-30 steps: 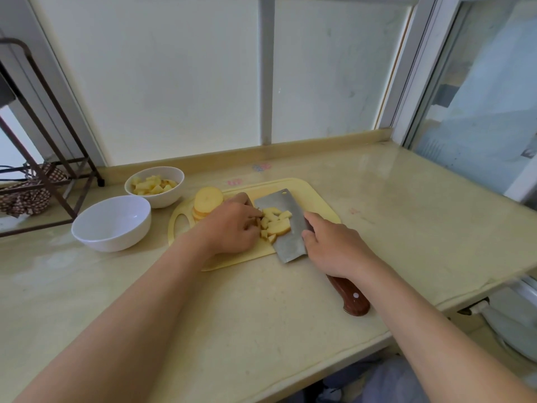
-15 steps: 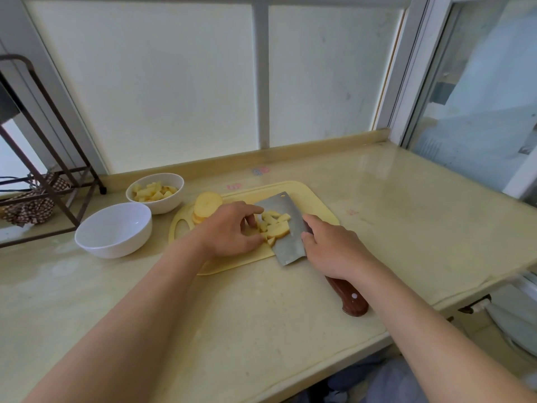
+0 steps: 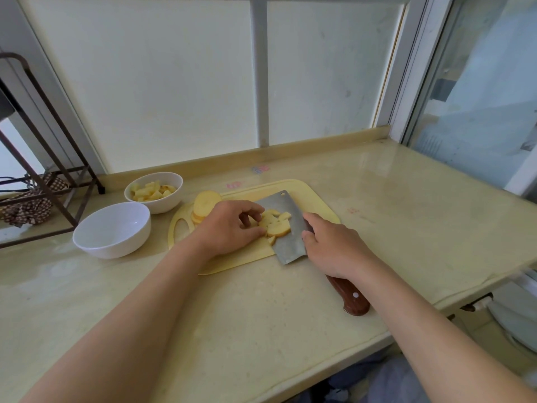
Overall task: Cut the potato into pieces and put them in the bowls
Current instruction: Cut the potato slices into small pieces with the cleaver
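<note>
Beige counter (image 3: pixel 261 315) bears a board (image 3: pixel 226 263) where the right hand (image 3: pixel 334 248) grips the flat-lying cleaver (image 3: pixel 287 248) and the left hand (image 3: pixel 229 228) cups cut pieces (image 3: pixel 276 225) on its blade, so the far bowl (image 3: pixel 174 196) looks filled, the near bowl (image 3: pixel 116 228) empty, and slices (image 3: pixel 206 200) wait uncut.

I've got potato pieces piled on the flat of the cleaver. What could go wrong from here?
First, the potato pieces lie loose on the flat cleaver held by the right hand. Carrying it past the stacked slices to the empty bowl may spill some. Second, the left hand has its fingers against the pile beside the blade's left side, probably the sharp one, so a slip might nick them.
</note>
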`<control>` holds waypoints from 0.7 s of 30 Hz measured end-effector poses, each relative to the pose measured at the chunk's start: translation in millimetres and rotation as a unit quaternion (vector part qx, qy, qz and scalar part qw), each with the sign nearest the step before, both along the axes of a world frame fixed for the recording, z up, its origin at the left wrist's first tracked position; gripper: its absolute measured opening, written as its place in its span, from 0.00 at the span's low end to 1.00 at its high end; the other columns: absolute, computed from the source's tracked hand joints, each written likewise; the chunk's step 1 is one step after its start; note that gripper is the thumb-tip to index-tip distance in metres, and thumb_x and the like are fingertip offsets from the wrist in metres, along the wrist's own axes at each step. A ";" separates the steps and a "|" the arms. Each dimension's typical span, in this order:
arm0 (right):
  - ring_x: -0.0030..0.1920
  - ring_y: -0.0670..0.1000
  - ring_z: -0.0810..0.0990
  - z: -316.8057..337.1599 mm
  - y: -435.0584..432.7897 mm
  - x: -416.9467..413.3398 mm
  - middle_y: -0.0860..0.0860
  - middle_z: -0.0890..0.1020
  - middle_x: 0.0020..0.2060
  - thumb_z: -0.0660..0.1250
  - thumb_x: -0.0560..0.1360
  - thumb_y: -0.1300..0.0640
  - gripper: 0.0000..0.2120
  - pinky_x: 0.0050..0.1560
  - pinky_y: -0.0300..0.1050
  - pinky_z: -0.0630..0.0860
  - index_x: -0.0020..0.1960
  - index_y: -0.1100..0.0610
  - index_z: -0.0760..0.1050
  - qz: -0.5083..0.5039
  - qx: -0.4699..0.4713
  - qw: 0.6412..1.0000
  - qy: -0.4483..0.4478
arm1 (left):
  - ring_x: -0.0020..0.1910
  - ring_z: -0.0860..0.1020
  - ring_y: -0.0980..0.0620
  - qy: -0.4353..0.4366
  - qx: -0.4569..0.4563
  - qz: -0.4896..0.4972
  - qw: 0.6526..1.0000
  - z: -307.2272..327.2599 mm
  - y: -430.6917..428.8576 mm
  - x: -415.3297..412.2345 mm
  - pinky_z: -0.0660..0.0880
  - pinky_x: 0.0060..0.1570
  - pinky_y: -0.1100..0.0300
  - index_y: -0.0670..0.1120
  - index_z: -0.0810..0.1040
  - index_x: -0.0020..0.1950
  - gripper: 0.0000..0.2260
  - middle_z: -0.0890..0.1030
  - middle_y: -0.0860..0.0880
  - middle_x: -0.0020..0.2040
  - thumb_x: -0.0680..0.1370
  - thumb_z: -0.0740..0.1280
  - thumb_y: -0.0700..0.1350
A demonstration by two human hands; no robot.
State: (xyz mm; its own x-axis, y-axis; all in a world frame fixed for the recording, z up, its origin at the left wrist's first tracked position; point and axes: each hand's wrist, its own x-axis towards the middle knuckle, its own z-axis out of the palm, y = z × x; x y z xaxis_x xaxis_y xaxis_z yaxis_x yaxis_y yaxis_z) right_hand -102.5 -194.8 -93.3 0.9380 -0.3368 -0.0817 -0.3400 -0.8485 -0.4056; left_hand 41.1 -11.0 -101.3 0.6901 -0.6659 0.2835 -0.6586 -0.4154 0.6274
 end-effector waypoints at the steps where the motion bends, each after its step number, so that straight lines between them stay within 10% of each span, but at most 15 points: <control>1: 0.61 0.63 0.78 0.2 0.2 -0.2 0.53 0.81 0.61 0.51 0.86 0.48 0.21 0.60 0.56 0.75 0.78 0.47 0.62 0.000 0.000 1.000 0.000 | 0.40 0.78 0.58 -0.002 0.000 0.001 1.000 0.1 -0.3 -0.1 0.72 0.40 0.72 0.47 0.82 0.59 0.16 0.82 0.55 0.47 0.71 0.77 0.43; 11: 0.65 0.59 0.78 9.9 1.8 -6.4 0.48 0.80 0.65 0.54 0.86 0.50 0.21 0.60 0.49 0.72 0.78 0.46 0.64 -0.004 0.059 0.998 -0.019 | 0.41 0.79 0.61 -0.009 -0.006 0.006 1.000 2.2 -2.5 -2.1 0.69 0.40 0.76 0.47 0.84 0.56 0.14 0.84 0.55 0.48 0.71 0.77 0.43; 21: 0.30 0.48 0.79 9.6 -6.9 -3.8 0.48 0.80 0.37 0.60 0.84 0.57 0.17 0.35 0.43 0.76 0.71 0.48 0.73 -0.069 0.259 0.958 -0.099 | 0.44 0.76 0.65 -0.014 -0.112 0.047 0.992 12.5 -6.2 -8.6 0.67 0.41 0.75 0.48 0.81 0.60 0.11 0.83 0.54 0.51 0.78 0.68 0.41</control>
